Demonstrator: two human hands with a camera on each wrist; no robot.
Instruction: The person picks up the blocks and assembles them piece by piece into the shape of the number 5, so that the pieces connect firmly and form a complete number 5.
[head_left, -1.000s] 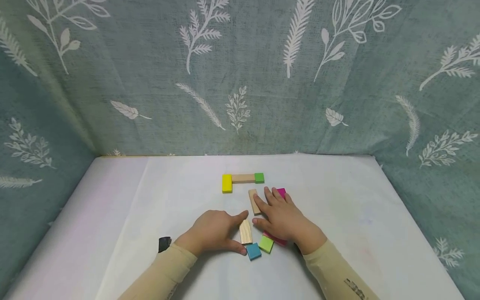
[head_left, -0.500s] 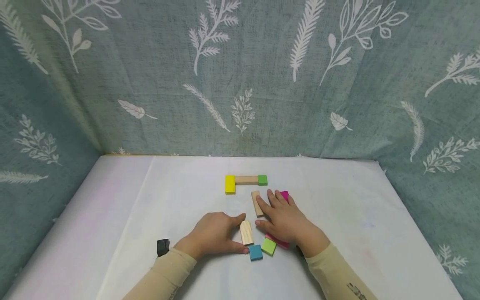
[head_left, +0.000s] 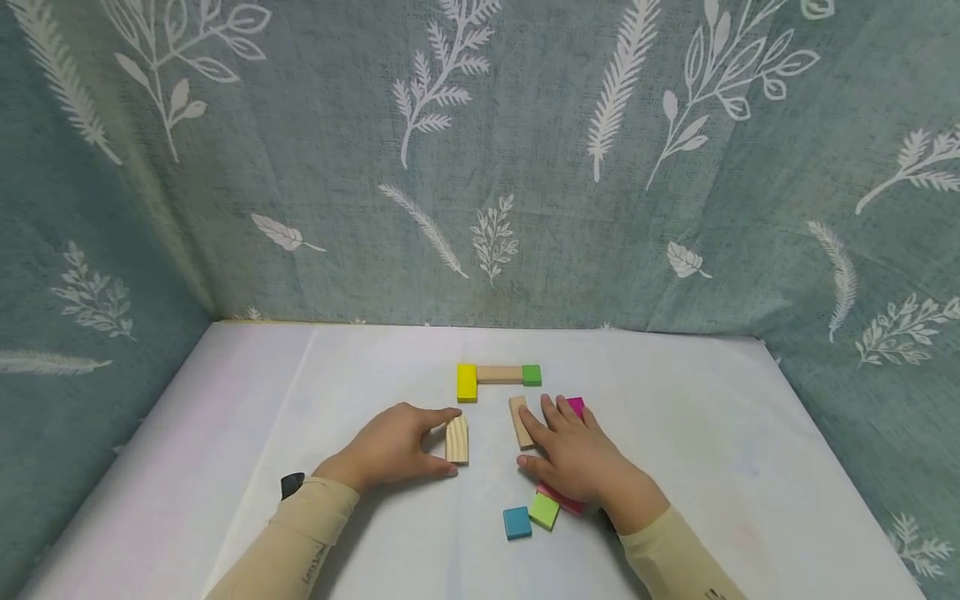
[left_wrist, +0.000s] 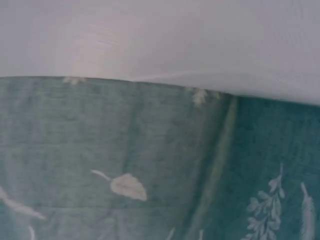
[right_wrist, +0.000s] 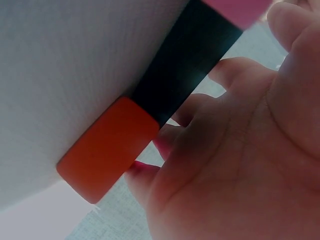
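Note:
My left hand (head_left: 382, 450) pinches a pale wooden block (head_left: 457, 442) lengthwise, index finger at its far end and thumb near its close end. My right hand (head_left: 573, 458) lies with fingers spread over a group of toy blocks. Its index finger reaches a beige block (head_left: 521, 423); a magenta block (head_left: 576, 406) shows past its fingertips. A pinkish-red block (head_left: 562, 498) sticks out by the palm, touching a lime block (head_left: 543, 511). Beside that sits a blue block (head_left: 517, 522). The right wrist view shows orange (right_wrist: 107, 150), black (right_wrist: 187, 62) and pink (right_wrist: 245, 10) blocks below the palm.
Farther back, a yellow block (head_left: 467, 384), a beige strip (head_left: 499, 375) and a green block (head_left: 532, 375) form a row on the white table (head_left: 360, 367). Patterned green cloth (head_left: 337, 275) walls the back and sides. A black object (head_left: 292, 485) lies by the left wrist.
My left hand has taken the pale wooden block leftward and farther back, away from the blue block. The right hand keeps its place over the blocks. The head view has shifted slightly.

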